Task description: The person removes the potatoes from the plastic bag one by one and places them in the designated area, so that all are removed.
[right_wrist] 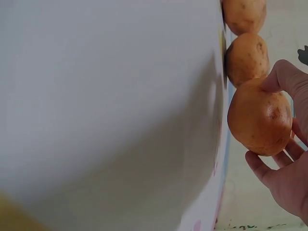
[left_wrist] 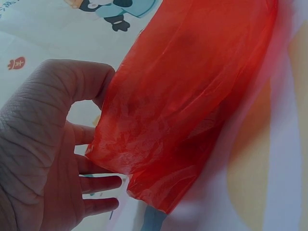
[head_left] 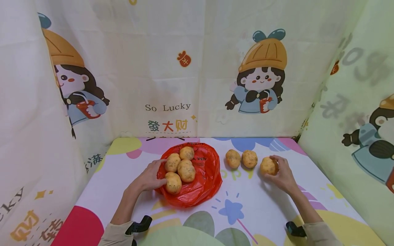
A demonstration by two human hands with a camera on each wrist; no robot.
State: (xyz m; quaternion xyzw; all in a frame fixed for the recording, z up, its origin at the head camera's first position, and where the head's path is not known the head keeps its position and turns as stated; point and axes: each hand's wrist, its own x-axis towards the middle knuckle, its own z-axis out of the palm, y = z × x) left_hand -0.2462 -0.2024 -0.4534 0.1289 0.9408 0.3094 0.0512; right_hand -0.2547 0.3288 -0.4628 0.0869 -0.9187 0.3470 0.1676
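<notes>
A red plastic bag lies spread wide on the table with several potatoes on it. My left hand rests at its left rim, thumb beside the nearest potato and fingertips by another potato. In the left wrist view, the bag hides the thumb tip, while the lower fingers stretch out straight. To the right, my right hand grips a single potato between thumb and fingers. The right wrist view shows this potato filling the grasp.
Two more potatoes, one rounder and one longer, sit side by side between the bag and my right hand. A colourful patterned cloth covers the table. Printed fabric walls stand behind and on both sides.
</notes>
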